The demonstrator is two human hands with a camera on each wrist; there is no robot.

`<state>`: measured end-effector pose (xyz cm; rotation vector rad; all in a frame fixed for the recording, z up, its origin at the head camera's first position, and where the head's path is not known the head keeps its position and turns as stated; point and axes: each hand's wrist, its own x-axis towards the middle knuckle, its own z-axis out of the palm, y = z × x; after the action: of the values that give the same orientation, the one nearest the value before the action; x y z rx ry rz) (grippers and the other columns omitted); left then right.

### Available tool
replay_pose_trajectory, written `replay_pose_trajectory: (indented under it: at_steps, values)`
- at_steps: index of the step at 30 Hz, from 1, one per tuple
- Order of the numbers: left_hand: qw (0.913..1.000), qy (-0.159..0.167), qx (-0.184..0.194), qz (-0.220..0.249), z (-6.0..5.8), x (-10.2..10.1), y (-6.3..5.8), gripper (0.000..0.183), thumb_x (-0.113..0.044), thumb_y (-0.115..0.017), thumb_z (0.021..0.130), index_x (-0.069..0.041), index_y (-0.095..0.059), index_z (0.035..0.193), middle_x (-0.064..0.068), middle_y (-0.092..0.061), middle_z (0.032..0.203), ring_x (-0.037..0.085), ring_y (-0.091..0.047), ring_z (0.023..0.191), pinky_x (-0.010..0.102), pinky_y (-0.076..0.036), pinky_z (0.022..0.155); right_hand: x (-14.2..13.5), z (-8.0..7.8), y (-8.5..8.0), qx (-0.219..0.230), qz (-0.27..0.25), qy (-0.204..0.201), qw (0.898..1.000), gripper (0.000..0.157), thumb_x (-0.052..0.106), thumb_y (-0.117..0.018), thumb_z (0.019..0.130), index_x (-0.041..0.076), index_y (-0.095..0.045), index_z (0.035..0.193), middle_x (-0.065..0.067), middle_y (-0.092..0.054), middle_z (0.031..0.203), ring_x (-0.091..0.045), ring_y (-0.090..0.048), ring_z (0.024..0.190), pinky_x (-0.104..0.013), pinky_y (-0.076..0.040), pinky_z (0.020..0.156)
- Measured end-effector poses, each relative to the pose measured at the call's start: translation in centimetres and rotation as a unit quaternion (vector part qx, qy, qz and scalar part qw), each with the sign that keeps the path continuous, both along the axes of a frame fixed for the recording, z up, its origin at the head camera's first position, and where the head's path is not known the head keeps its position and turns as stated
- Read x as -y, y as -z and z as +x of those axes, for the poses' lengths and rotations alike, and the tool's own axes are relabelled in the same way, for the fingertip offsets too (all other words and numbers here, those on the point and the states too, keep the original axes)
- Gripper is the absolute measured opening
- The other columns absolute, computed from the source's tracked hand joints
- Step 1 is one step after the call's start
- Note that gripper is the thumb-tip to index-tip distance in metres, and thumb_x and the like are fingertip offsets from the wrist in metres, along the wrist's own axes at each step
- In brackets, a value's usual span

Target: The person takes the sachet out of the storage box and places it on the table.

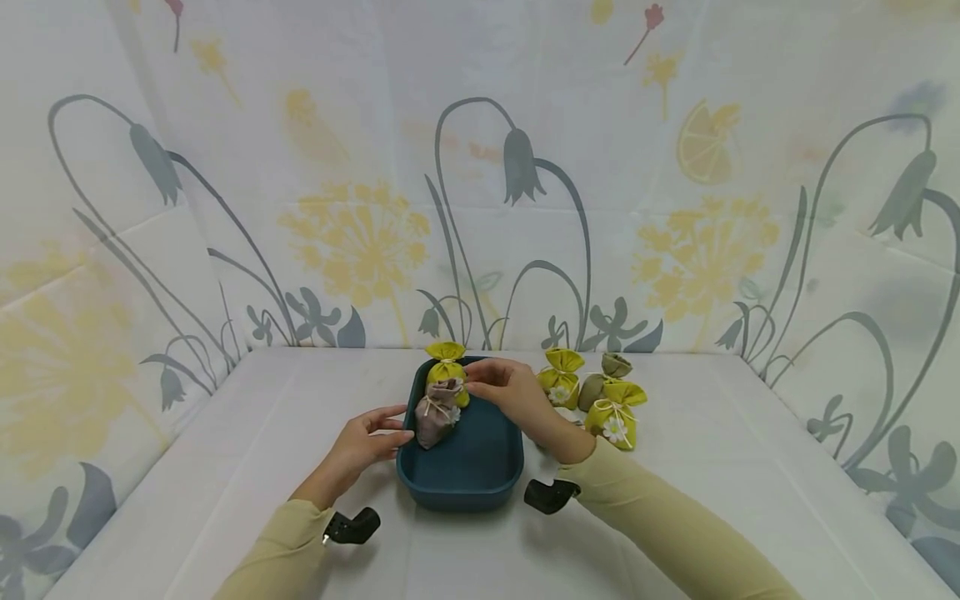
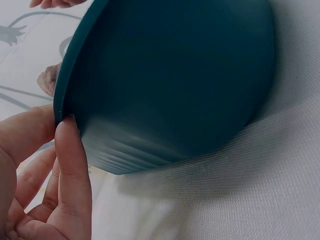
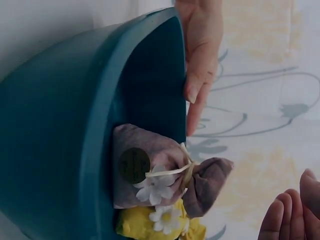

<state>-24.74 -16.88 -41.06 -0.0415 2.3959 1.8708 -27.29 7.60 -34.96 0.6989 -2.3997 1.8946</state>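
A dark teal plastic tub (image 1: 459,498) stands on the table in the head view. My left hand (image 1: 356,450) pinches its left rim between thumb and fingers, as the left wrist view shows at the tub's wall (image 2: 170,75). Inside lean a mauve cloth pouch (image 1: 435,419), tied with cord and bearing a white flower and round label, and a yellow pouch (image 1: 446,353) behind it. My right hand (image 1: 517,400) hovers over the tub's right side, fingers loosely bent close to the pouches. In the right wrist view, this hand (image 3: 292,215) holds nothing and is apart from the mauve pouch (image 3: 150,165).
Right of the tub stand two yellow pouches (image 1: 562,375) (image 1: 617,417) and an olive pouch (image 1: 592,389). A pale item (image 1: 568,414) among them is partly hidden by my right forearm. A flower-printed curtain (image 1: 480,250) hangs behind the table.
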Motion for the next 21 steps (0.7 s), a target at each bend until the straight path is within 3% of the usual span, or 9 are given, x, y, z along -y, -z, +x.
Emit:
replay_pose_trajectory:
  at_steps: [7,14,21]
  values:
    - [1.0000,0.002,-0.004,-0.006,-0.1,0.0,-0.2,0.054,-0.017,-0.074,0.081,-0.006,-0.055,0.129,0.015,-0.057,0.112,0.019,-0.062,0.087,0.035,-0.054,0.075,1.4,-0.9,0.2,-0.011,0.007,-0.023,1.000,0.024,0.008,-0.068,0.084,-0.002,-0.066,0.106,-0.012,-0.066,0.100,-0.019,-0.063,0.089,-0.033,-0.052,0.077]
    - [1.0000,0.002,0.000,-0.007,-0.2,0.0,-0.1,0.052,-0.016,-0.073,0.082,-0.006,-0.054,0.130,0.015,-0.057,0.112,0.020,-0.062,0.087,0.034,-0.054,0.075,2.1,-2.1,0.3,-0.005,0.044,-0.038,0.998,0.027,0.006,-0.069,0.083,-0.002,-0.065,0.109,-0.012,-0.066,0.099,-0.021,-0.063,0.090,-0.031,-0.053,0.078]
    - [1.0000,-0.001,0.000,-0.005,-0.2,-0.1,0.1,0.053,-0.016,-0.074,0.081,-0.007,-0.055,0.130,0.013,-0.058,0.110,0.019,-0.062,0.085,0.034,-0.054,0.074,2.5,-3.2,0.2,0.033,0.087,-0.035,0.995,0.037,0.004,-0.073,0.079,-0.006,-0.062,0.113,-0.011,-0.066,0.100,-0.020,-0.062,0.090,-0.029,-0.052,0.076]
